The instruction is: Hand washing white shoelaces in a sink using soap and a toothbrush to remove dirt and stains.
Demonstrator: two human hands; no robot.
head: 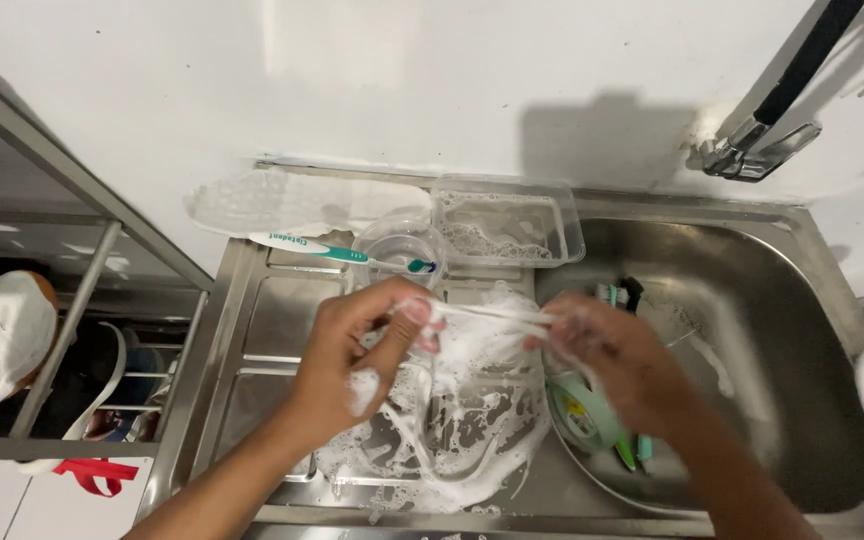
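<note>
Both grips pinched on one thin soapy white strip (487,315): left hand (352,360) at its left end, right hand (612,360) at its right. Strip stretched between them, centre frame, long axis roughly horizontal, above foamy sink drainboard (282,320).

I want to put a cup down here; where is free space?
Free: the sink basin floor right of the right hand, and the draining board's left strip beside the left hand. Crowded: the foamy middle, the toothbrush, clear tub, and brushes under the right wrist.
</note>
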